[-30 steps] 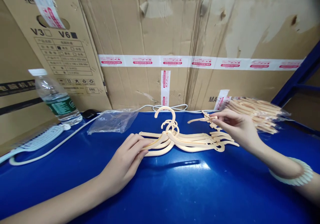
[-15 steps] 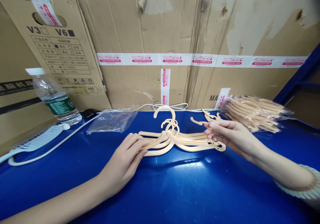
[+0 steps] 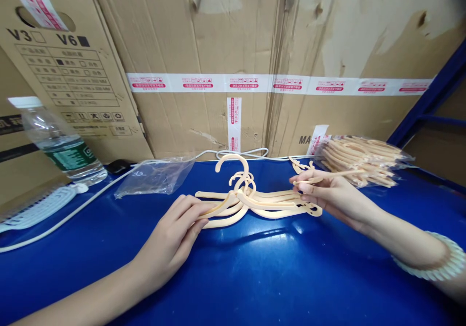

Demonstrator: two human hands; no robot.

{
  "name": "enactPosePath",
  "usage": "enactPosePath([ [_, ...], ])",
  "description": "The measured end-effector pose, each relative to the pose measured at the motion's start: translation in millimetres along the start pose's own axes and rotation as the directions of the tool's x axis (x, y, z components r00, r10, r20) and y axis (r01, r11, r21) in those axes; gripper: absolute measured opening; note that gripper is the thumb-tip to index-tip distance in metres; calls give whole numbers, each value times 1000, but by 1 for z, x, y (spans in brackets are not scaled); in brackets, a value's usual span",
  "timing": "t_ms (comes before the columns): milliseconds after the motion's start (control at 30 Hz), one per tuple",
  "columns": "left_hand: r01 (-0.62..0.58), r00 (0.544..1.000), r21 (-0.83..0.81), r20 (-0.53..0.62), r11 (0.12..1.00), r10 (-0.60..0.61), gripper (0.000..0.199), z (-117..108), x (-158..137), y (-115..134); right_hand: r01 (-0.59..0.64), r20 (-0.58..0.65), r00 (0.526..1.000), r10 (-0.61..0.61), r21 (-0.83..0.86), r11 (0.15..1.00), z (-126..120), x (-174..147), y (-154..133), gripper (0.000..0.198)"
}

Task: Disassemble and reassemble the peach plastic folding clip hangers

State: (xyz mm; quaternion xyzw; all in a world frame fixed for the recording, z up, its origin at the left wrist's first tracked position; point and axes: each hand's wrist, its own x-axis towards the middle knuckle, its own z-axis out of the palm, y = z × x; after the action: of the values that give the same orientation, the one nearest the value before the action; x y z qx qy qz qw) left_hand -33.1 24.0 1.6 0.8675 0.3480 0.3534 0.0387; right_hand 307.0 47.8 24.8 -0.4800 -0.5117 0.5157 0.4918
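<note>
Head camera gives me the left hand [image 3: 174, 231] at the near left of a small heap of cream hangers [image 3: 273, 214], its thumb and fingers pinched on one arm of the top hanger [image 3: 267, 203]. That hanger's large hook [image 3: 248, 170] points up and curls to the left, and the smaller hooks of the others overlap behind it. The heap lies on the blue tabletop [image 3: 273, 277], near the middle of my view.

On my right side, the right hand [image 3: 335, 197] has its fingertips together on a thin cream strip [image 3: 353, 172], whose longer end sticks out to the right above the knuckles. This hand is over the right end of the heap; I cannot tell whether it touches the hangers below. A pale bracelet [image 3: 437, 258] circles the wrist.

Just behind that hand I see small loose cream pieces [image 3: 300, 164], and to their right a stack of bagged hangers [image 3: 364, 158] in clear plastic. Left of the heap lies a crumpled clear bag [image 3: 155, 178]; farther left, a water bottle [image 3: 63, 146] leans near a pale hairbrush [image 3: 43, 207].
</note>
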Motion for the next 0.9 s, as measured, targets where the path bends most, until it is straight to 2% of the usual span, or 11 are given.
enactPosePath([
  [367, -17, 1000, 4, 2, 1000, 17, 27, 0, -2, -1, -59, 217, 971, 102, -195, 979, 1, -4, -9, 37],
  [633, -36, 999, 18, -13, 999, 36, 27, 1, -2, -2, -273, 306, 913, 269, -32, 961, -4, -5, -10, 33],
  [900, -69, 997, 22, -16, 997, 70, 30, 1, -2, -2, -373, 386, 862, 328, 48, 927, -3, -5, -5, 31],
])
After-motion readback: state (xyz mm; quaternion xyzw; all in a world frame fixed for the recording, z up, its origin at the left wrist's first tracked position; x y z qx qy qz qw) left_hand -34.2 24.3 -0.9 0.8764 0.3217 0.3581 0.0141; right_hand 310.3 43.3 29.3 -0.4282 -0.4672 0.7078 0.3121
